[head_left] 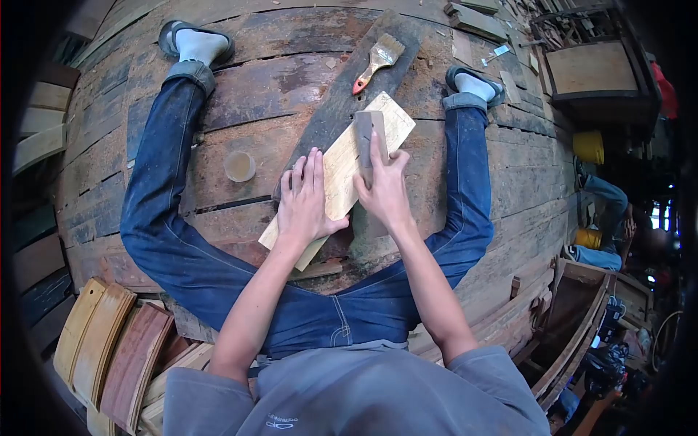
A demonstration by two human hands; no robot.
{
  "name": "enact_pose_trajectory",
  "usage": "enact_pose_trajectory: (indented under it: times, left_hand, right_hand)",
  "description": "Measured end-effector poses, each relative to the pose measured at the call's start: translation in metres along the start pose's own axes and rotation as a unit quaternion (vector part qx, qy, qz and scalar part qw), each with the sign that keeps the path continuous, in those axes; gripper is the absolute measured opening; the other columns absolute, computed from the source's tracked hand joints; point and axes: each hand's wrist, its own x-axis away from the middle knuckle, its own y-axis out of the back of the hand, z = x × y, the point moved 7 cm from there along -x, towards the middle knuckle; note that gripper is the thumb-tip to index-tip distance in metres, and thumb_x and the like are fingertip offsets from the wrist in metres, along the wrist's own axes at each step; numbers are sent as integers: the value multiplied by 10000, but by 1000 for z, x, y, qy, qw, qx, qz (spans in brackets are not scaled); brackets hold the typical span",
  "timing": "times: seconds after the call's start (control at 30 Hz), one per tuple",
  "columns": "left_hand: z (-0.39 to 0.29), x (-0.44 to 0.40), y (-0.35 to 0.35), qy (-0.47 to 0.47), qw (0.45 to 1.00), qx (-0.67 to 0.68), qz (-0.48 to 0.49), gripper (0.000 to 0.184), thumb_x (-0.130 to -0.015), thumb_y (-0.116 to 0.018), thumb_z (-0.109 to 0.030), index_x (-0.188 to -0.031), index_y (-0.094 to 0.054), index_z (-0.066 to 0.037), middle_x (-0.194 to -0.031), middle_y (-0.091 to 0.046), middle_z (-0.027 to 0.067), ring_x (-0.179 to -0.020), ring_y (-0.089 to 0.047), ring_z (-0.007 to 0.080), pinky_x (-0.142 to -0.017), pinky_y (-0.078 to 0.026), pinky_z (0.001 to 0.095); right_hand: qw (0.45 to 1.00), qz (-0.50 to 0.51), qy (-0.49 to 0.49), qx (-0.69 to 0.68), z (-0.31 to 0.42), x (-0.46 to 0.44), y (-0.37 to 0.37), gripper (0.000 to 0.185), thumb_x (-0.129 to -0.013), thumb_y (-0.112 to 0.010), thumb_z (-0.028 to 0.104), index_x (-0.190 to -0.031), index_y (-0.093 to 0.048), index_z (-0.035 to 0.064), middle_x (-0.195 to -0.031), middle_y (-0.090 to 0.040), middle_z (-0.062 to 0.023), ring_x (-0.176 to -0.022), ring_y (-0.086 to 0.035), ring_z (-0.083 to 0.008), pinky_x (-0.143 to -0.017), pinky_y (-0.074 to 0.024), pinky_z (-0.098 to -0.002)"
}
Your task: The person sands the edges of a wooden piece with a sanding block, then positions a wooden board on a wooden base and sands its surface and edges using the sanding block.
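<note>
A pale wooden board [336,178] lies at a slant between my legs, partly over a dark plank [334,109]. My left hand [304,202] rests flat across the board's lower left part, fingers stretched out and thumb toward its right edge. My right hand [384,190] is closed on a long grey-brown block [368,129], index finger laid along its top. The block sits on the board's right side; its underside is hidden. Beyond the board, a paintbrush [378,62] with a red-tipped handle lies on the dark plank.
A small round cup [239,166] stands on the dusty plank floor [262,87] to the left. Curved wooden pieces [102,341] are stacked at lower left. On the right are a wooden cabinet [592,69], yellow buckets [589,147], an open wooden box [574,320] and another person's leg [607,192].
</note>
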Motion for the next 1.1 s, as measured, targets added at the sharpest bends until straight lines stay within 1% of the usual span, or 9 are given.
enact_pose_trajectory:
  times: [0.07, 0.17, 0.2, 0.3, 0.4, 0.63, 0.83, 0.93, 1.1]
  left_hand:
    - [0, 1, 0, 4, 1000, 4, 0, 1415, -525, -877, -554, -1598, -180, 51, -1642, -290, 157, -1471, -304, 331, -1214, -236, 457]
    - [1, 1, -1, 7, 1000, 11, -1, 1416, -528, -874, -561, -1598, -180, 52, -1643, -290, 157, -1471, -302, 329, -1215, -232, 457]
    - [2, 1, -2, 7, 1000, 11, -1, 1415, -529, -872, -564, -1598, -179, 53, -1643, -290, 158, -1472, -300, 329, -1215, -230, 456]
    - [2, 0, -3, 4, 1000, 9, 4, 1414, -535, -866, -572, -1597, -177, 58, -1643, -289, 160, -1475, -295, 327, -1216, -227, 455]
    - [2, 0, -2, 3, 1000, 9, 8, 1413, -539, -862, -577, -1595, -174, 64, -1644, -287, 162, -1476, -294, 327, -1217, -225, 456]
    - [2, 2, -5, 8, 999, 13, 40, 1429, -565, -863, -570, -1616, -122, 54, -1665, -247, 170, -1528, -250, 311, -1234, -196, 469]
    - [1, 1, -3, 9, 999, -4, 33, 1424, -554, -866, -581, -1607, -148, 56, -1654, -268, 159, -1511, -273, 301, -1231, -197, 460]
    - [0, 0, -3, 8, 1000, -11, 28, 1410, -554, -866, -586, -1600, -170, 55, -1649, -278, 156, -1501, -285, 299, -1229, -201, 458]
    - [1, -1, -5, 13, 1000, 0, 19, 1399, -558, -864, -589, -1595, -182, 57, -1645, -286, 159, -1500, -282, 303, -1226, -209, 460]
  right_hand:
    - [997, -43, 28, -53, -12, 19, -3, 924, -895, -734, 217, -1645, -216, 66, -1251, -372, -345, -1055, -571, -510, -903, -552, -509]
    - [996, -22, 33, -80, -23, 40, -10, 952, -887, -747, 177, -1659, -193, 105, -1241, -387, -337, -1111, -544, -466, -908, -546, -484]
    - [995, -18, 26, -93, -20, 43, -10, 886, -930, -704, 216, -1659, -206, 132, -1144, -473, -314, -992, -614, -466, -826, -568, -499]
    - [994, 68, -82, -35, -20, 53, -13, 811, -975, -647, 262, -1656, -222, 149, -1015, -541, -287, -816, -660, -469, -722, -574, -521]
    - [997, 42, -50, -38, -2, 65, -5, 748, -1010, -590, 314, -1651, -241, 154, -944, -558, -280, -677, -655, -485, -643, -565, -545]
    - [986, 122, -97, 56, 14, 63, -12, 708, -1045, -527, 333, -1653, -218, 143, -963, -579, -311, -717, -669, -503, -643, -572, -577]
    - [991, 14, -100, 84, -13, -33, -8, 690, -1066, -472, 380, -1652, -209, 126, -970, -620, -346, -775, -685, -523, -657, -576, -580]
    - [987, 40, -117, 105, -11, -40, -5, 699, -1066, -467, 388, -1652, -200, 115, -972, -632, -358, -794, -689, -531, -663, -580, -575]
    - [987, 101, -116, 42, 20, 32, -3, 717, -1064, -486, 362, -1651, -176, 91, -965, -619, -367, -768, -685, -532, -669, -585, -574]
